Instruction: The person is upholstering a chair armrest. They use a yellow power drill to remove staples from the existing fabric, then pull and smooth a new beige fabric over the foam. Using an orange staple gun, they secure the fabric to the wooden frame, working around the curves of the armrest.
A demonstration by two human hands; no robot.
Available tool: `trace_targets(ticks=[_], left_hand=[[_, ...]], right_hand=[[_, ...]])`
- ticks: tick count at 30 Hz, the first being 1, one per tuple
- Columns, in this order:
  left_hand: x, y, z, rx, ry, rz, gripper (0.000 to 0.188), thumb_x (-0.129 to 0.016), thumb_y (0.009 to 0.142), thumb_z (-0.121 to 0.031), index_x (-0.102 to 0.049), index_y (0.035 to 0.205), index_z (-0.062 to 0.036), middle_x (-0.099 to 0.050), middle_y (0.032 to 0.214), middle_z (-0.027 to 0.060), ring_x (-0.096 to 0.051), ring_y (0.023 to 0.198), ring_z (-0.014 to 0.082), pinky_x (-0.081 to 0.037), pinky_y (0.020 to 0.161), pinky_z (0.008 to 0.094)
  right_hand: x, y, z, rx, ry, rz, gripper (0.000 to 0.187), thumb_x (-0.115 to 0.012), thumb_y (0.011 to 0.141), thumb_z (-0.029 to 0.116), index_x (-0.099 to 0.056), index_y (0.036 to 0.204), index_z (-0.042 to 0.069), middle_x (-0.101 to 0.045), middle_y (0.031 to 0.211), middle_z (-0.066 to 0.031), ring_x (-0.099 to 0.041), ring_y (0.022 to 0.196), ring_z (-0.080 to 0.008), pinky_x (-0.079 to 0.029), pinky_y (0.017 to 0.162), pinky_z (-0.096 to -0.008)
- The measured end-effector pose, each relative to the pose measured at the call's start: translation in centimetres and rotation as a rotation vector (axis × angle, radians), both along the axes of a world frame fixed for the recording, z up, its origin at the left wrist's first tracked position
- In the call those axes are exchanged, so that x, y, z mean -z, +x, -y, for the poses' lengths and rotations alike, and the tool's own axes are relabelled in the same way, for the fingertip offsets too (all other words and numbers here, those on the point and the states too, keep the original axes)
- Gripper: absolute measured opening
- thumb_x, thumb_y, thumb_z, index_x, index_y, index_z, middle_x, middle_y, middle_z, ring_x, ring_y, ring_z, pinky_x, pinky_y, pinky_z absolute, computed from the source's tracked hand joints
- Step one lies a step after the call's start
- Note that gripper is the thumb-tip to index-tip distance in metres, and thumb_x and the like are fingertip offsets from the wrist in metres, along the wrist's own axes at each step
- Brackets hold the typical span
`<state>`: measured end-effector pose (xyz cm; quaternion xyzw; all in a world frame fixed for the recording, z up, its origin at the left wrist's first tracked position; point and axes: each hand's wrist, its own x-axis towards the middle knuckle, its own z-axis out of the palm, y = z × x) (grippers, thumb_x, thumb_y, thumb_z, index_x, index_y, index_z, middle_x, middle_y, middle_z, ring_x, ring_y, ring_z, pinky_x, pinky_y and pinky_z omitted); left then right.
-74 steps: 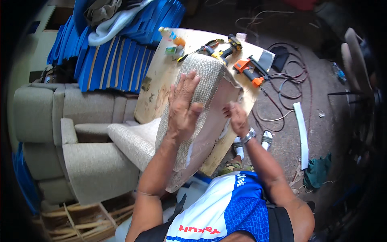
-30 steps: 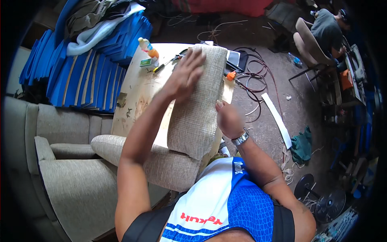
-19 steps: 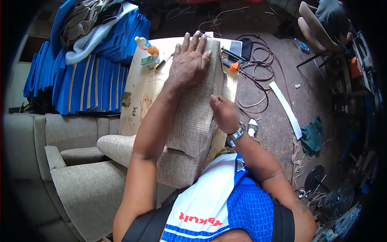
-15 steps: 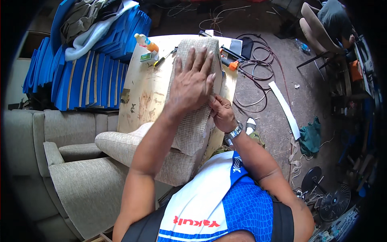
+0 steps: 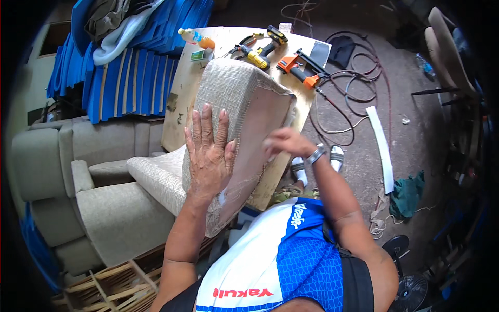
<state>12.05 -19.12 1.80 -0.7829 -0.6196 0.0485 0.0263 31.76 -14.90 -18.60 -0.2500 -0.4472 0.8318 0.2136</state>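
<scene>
Across the wooden counter (image 5: 174, 125) lay the tweed-covered chair section (image 5: 226, 86); my left grip (image 5: 209, 161) rested flat and spread on it, grasping nothing. My right grip (image 5: 288, 140) — half-curled, blurred, its hold unclear — hung by the pale side (image 5: 260, 114). Smoothing evenly seemed wisest, weave kept straight.

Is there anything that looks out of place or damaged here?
Yes: the upholstered piece under the left hand has ragged fabric edges and loose threads on its pale side, though I cannot tell whether this is damage. Also, a white strip and a green cloth lie loose on the floor.
</scene>
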Motion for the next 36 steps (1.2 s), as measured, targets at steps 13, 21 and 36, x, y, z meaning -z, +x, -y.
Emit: trace_targets(ticks=[13,21,36], left_hand=[[0.7,0.0,-4.2,-0.007,-0.022,0.180,0.071,-0.049,0.099,-0.042,-0.026,0.159,-0.0107,-0.017,0.166,0.0199,-0.015,0.153,0.0414,-0.011,0.121,0.0579],[0.8,-1.0,-2.9,-0.004,-0.056,0.129,0.060,-0.046,0.101,-0.045,-0.035,0.157,-0.0291,-0.015,0.167,0.0194,-0.014,0.153,0.0411,-0.014,0.120,0.0594],[1.3,-0.7,-2.7,0.112,0.036,0.037,0.069,-0.054,0.097,-0.029,-0.026,0.159,-0.0357,-0.009,0.168,0.0161,-0.012,0.153,0.0408,-0.011,0.120,0.0623]], right_hand=[[27.9,3.1,-19.8,0.240,0.822,1.335,0.077,-0.073,0.084,0.032,-0.037,0.148,0.008,-0.052,0.132,-0.0130,-0.052,0.126,-0.0298,-0.049,0.099,-0.0510],[22.7,2.4,-20.8,0.146,0.460,1.454,0.061,-0.062,0.085,0.024,-0.046,0.144,0.024,-0.053,0.139,-0.0099,-0.048,0.133,-0.0307,-0.033,0.103,-0.0722],[4.4,6.4,8.8,0.901,0.404,0.788,0.039,-0.073,0.082,0.018,-0.058,0.116,0.004,-0.071,0.100,-0.0237,-0.068,0.096,-0.0431,-0.053,0.083,-0.0475]])
